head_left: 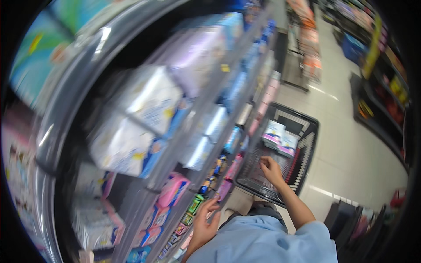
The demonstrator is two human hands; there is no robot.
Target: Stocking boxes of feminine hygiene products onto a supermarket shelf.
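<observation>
A black plastic shopping basket (pixel 312 138) stands before me beside the shelving. Two white packages with pink bands lie in its far part, one package (pixel 273 131) partly beside the other package (pixel 289 144). My right hand (pixel 271 169) hovers over the basket's near part, fingers curled, with nothing visible in it; whether the fingertips meet is hard to make out. My left hand (pixel 205 223) is raised close to the lower shelves, fingers apart and holding nothing. A pink package (pixel 173 189) sits on the shelf left of that hand.
Tall shelving with grey edges (pixel 194 121) runs along my left, stocked with large white plastic-wrapped packs (pixel 141 121) and blurred purple packs (pixel 197 56). Ahead hangs an orange display (pixel 312 49) by a stand. Dark shelves (pixel 371 118) line the right side of the tiled floor (pixel 345 141).
</observation>
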